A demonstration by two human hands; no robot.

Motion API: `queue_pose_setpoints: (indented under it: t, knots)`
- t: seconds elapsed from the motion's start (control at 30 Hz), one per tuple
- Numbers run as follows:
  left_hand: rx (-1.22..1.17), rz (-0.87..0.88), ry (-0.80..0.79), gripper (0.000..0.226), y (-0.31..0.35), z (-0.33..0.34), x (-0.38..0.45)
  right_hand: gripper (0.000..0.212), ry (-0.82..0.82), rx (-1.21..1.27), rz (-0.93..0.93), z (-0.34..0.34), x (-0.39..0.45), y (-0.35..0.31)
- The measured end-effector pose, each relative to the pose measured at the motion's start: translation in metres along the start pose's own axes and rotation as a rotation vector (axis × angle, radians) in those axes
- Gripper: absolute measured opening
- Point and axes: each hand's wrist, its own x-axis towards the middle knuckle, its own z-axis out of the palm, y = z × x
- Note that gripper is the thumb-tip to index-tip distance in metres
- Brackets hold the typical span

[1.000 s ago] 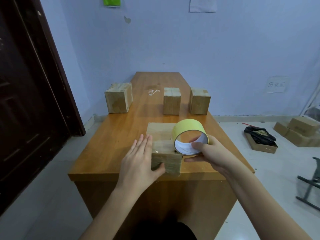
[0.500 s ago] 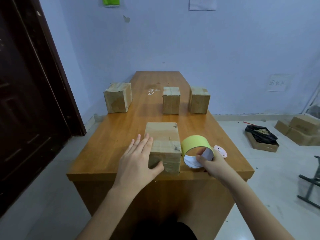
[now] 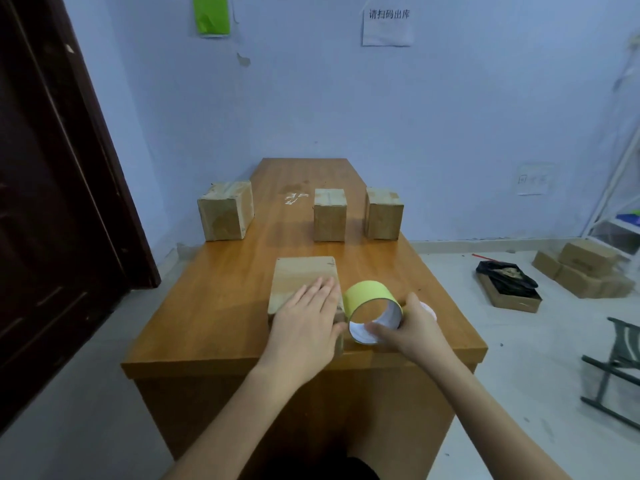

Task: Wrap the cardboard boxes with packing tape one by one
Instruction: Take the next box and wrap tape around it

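Pressing flat on top of the nearest cardboard box (image 3: 304,282), the left hand (image 3: 304,327) has slid up from the box's left flank, where it was a moment ago with the thumb hooked on the front face; now its fingers lie straight across the lid and hold nothing. The right hand (image 3: 412,332) grips the yellow-green roll of packing tape (image 3: 374,311), thumb inside the core and fingers round the outer side. A second ago that roll was up over the box's top; it has since come down the right side and now stands on edge on the desk (image 3: 221,306), touching or just beside the box near the front edge. I cannot make out the clear tape strip itself, so whether it is already stuck over the top is a guess, but the path of the roll suggests one pass over the lid is being laid and smoothed. The box sits at the front edge, middle of the desk. Three more cardboard boxes (image 3: 329,220) wait in a row toward the far end. Something small and pinkish-white (image 3: 427,308) lies behind the right hand; I can't tell what it is.
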Motion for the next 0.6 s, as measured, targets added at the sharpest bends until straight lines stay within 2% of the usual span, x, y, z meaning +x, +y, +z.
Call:
queue_pose_setpoints:
  t: [0.1, 0.2, 0.37, 0.43, 0.5, 0.6]
  knots:
    - [0.005, -0.005, -0.026, 0.063, -0.003, 0.004, 0.005, 0.060, 0.072, -0.083, -0.222, -0.016, 0.000, -0.006]
    - [0.005, 0.000, -0.020, 0.062, -0.008, 0.007, 0.007, 0.060, 0.060, 0.044, -0.444, -0.027, 0.003, -0.018]
    - [-0.029, 0.010, 0.033, 0.064, -0.015, 0.005, 0.007, 0.034, -0.057, 0.108, -0.442, -0.004, 0.022, -0.043]
    - [-0.038, 0.011, 0.025, 0.062, -0.017, 0.005, 0.007, 0.020, -0.018, 0.204, -0.461, 0.006, 0.024, -0.040]
    - [-0.032, 0.019, 0.021, 0.061, -0.019, 0.006, 0.007, 0.020, 0.038, 0.322, -0.462, 0.010, 0.023, -0.033]
    - [-0.031, 0.035, 0.014, 0.060, -0.021, 0.007, 0.007, 0.018, 0.078, 0.256, -0.480, 0.008, 0.024, -0.029]
